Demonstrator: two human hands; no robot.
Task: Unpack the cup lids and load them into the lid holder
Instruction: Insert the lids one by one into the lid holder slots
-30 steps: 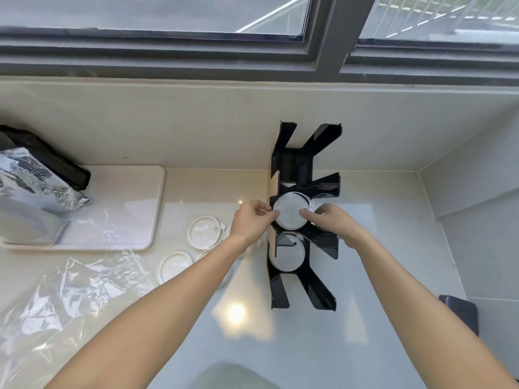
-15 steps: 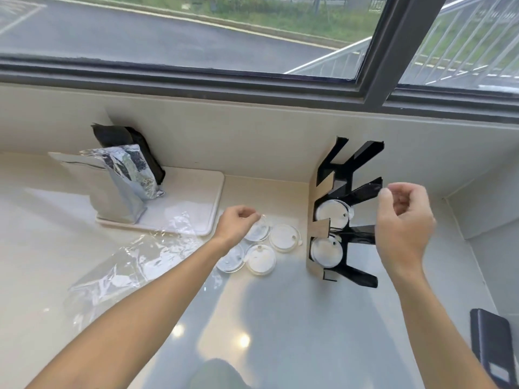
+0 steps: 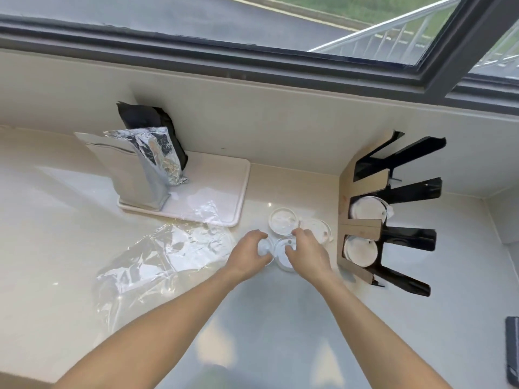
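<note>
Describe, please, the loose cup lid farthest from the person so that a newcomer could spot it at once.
Start at the black lid holder standing at the right of the counter below the window. Left of it lies a cluster of white lids; the one meant, the far lid, lies nearest the pale tray. Unlike its neighbours, no hand covers it.

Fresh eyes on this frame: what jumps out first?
Both hands meet mid-counter over a cluster of loose white lids, the left hand and right hand each on a lid. To their right stands the black lid holder, with lids in two of its slots. Left of the hands lies crumpled clear plastic wrap, with a silver foil bag upright on a white tray behind it.
</note>
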